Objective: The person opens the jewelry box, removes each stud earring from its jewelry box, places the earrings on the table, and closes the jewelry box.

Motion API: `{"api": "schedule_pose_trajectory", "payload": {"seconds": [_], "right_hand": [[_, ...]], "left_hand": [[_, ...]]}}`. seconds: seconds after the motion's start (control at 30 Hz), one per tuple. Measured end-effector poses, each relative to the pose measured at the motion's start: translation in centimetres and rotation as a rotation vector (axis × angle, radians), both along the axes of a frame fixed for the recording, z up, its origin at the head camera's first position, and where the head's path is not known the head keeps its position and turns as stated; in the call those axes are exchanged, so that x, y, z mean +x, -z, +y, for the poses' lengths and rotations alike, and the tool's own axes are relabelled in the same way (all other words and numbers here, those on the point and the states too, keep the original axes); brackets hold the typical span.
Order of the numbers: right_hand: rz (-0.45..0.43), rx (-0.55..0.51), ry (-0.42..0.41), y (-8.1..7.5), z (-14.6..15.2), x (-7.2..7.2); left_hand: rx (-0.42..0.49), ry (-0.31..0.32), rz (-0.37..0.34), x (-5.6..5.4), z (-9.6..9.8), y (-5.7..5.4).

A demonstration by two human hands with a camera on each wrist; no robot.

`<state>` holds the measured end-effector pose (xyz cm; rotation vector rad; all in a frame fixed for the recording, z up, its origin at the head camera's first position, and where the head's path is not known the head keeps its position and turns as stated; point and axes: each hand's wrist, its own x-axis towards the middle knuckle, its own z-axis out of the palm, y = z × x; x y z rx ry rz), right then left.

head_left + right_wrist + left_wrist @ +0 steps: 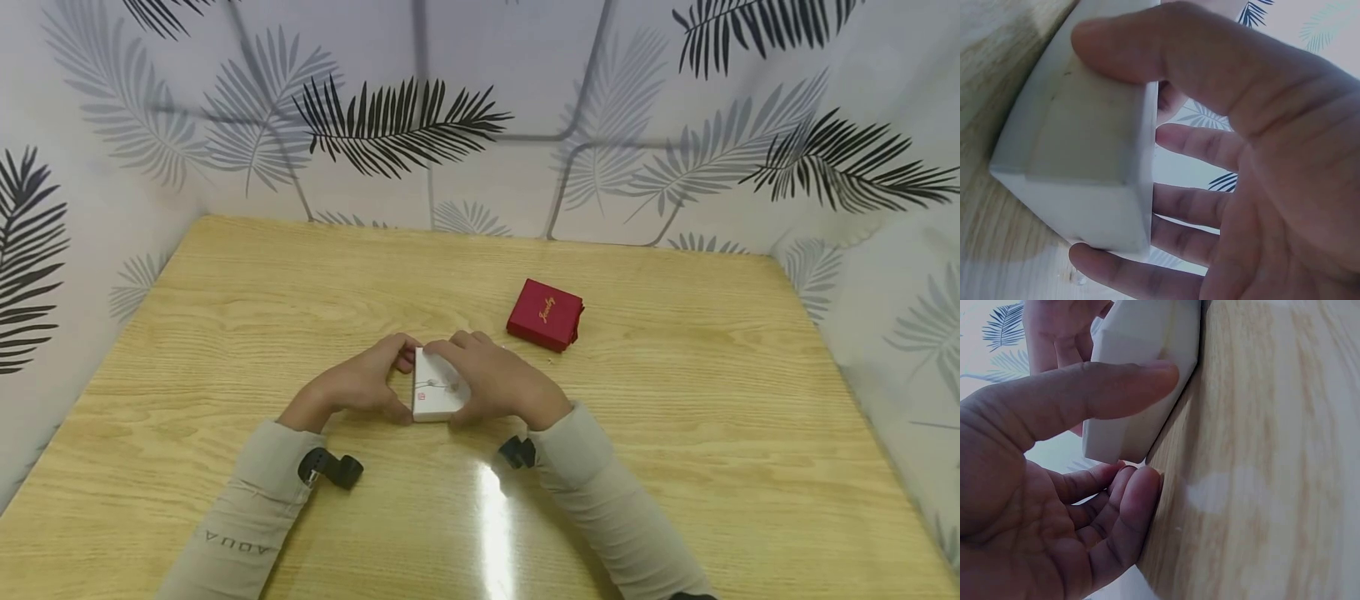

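Note:
A small white box [431,403] with a thin line drawing and a little red mark on top lies on the wooden table, between both hands. From its right side my right hand [498,379] grips it, thumb on the near side wall and fingers over the top and far edge. My left hand [363,382] holds the left end; its thumb [1129,387] presses the near side wall while the curled fingers sit by the far left corner. In the right wrist view the box's plain side [1085,125] fills the space beside the thumb.
A dark red box [546,312] with gold "Jewelry" lettering and a ribbon on its right side lies behind and right of the white box. The light wooden table [697,400] backs onto leaf-patterned cloth [480,183]. Glare falls on the near tabletop.

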<state>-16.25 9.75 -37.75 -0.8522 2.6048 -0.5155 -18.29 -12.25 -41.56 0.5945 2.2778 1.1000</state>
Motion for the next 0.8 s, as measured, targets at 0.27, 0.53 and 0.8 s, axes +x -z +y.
{"api": "schedule_pose_trajectory", "payload": {"seconds": [0.27, 0.53, 0.8], "right_hand": [[0.004, -0.003, -0.006, -0.31, 0.3, -0.07], [0.007, 0.006, -0.033, -0.56, 0.55, -0.09], [0.038, -0.026, -0.035, -0.72, 0.81, -0.15]], "left_hand": [[0.003, -0.006, -0.01, -0.09, -0.04, 0.08], [0.0, -0.005, -0.014, -0.07, -0.08, 0.04], [0.009, -0.017, -0.033, 0.06, -0.08, -0.07]]}}
